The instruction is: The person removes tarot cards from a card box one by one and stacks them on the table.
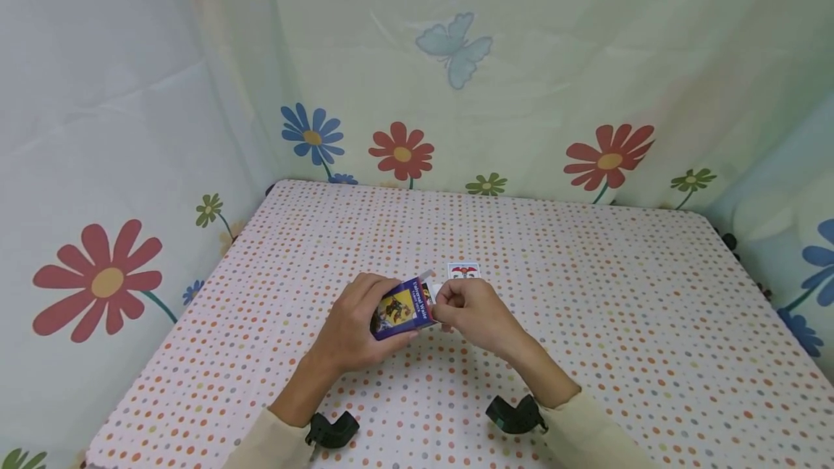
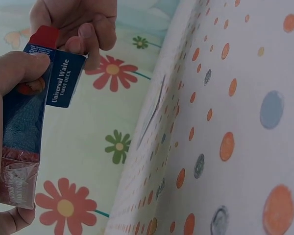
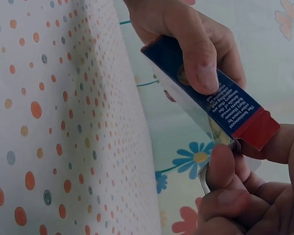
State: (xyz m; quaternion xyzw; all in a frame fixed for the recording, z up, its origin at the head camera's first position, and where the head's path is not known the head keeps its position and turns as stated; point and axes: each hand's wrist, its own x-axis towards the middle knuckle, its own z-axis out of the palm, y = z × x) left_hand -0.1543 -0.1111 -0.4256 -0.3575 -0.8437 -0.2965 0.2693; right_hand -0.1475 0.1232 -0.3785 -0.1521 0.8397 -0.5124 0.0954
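Observation:
My left hand [image 1: 355, 320] grips a blue-purple tarot card box [image 1: 395, 311], thumb along one side and fingers round the other. The box is tilted, its opened end toward the right hand. In the left wrist view the lid flap [image 2: 64, 85], printed "Universal Waite Tarot Deck", is folded outward, and a red side flap [image 2: 44, 36] sticks up. My right hand [image 1: 478, 313] has its fingers curled at the open end, pinching at the lid flap; its fingertips [image 3: 220, 164] partly hide the opening. Just beyond the right hand a white-bordered card [image 1: 464, 271] lies on the table.
A dotted cloth covers the table [image 1: 586, 310]. Curtains with flowers and a butterfly [image 1: 456, 49] hang behind it and at both sides. Black wrist mounts [image 1: 515, 415] sit on both forearms.

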